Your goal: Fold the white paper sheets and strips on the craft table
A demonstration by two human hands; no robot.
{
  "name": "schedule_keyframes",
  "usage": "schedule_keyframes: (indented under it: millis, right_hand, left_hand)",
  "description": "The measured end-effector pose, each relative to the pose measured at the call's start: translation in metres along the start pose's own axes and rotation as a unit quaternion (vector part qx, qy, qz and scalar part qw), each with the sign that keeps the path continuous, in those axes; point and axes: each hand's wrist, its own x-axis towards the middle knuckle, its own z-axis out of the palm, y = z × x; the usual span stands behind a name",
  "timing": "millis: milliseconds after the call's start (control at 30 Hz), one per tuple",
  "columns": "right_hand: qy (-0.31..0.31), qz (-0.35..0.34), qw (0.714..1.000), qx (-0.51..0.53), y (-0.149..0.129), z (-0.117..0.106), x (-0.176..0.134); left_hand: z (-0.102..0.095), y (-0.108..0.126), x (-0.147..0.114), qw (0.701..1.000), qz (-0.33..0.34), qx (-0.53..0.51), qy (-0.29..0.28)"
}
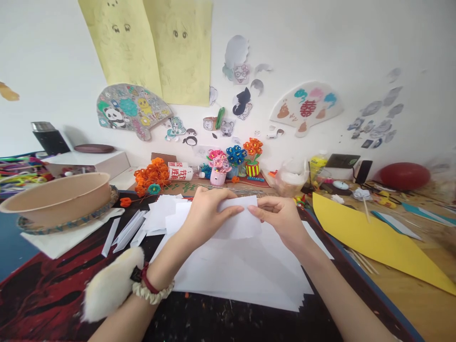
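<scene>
Two bare forearms (pixel 331 280) stretch in from the bottom edge, a cream scrunchie (pixel 153 294) around the left wrist and a fluffy white puff (pixel 110 287) beside it. The left hand (pixel 210 213) and right hand (pixel 280 216) pinch a small white sheet (pixel 239 227) between thumbs and fingers, held over larger white paper (pixel 238 270) stacked on a dark mat (pixel 221 325). Folded strips (pixel 130 230) and white slips (pixel 156 216) lie to the left, near a tan basin (pixel 60 202); any crease in the sheet is hard to make out.
</scene>
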Motion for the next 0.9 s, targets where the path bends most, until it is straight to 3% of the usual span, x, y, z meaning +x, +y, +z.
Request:
schedule_keyframes:
  millis: [233, 400, 500, 600, 667, 733, 833, 900]
  right_hand:
    - [0.019, -0.002, 1.0, 0.024, -0.003, 0.004, -0.002]
    - [0.066, -0.017, 0.995, 0.071, -0.008, 0.009, -0.005]
    - [0.094, 0.029, 0.986, 0.137, -0.018, 0.011, -0.012]
    - [0.053, 0.115, 0.977, 0.17, -0.029, 0.012, -0.02]
    - [0.022, 0.153, 0.974, 0.168, -0.03, 0.012, -0.023]
    - [0.001, 0.178, 0.966, 0.185, -0.024, 0.01, -0.02]
    - [0.008, 0.198, 0.949, 0.245, -0.006, 0.008, -0.012]
    - [0.01, 0.192, 0.944, 0.267, 0.004, 0.008, -0.008]
  left_hand:
    - [-0.007, 0.01, 0.002, 0.987, -0.085, -0.131, 0.033]
    - [-0.014, 0.022, 0.001, 0.958, -0.137, -0.251, -0.027]
    - [-0.019, 0.038, -0.001, 0.885, -0.212, -0.403, -0.093]
    - [-0.019, 0.05, -0.004, 0.79, -0.294, -0.521, -0.138]
    - [-0.014, 0.05, -0.005, 0.754, -0.323, -0.551, -0.151]
    - [-0.006, 0.044, -0.006, 0.759, -0.334, -0.54, -0.142]
    - [0.007, 0.029, -0.009, 0.83, -0.333, -0.439, -0.088]
    - [0.015, 0.021, -0.014, 0.861, -0.315, -0.394, -0.063]
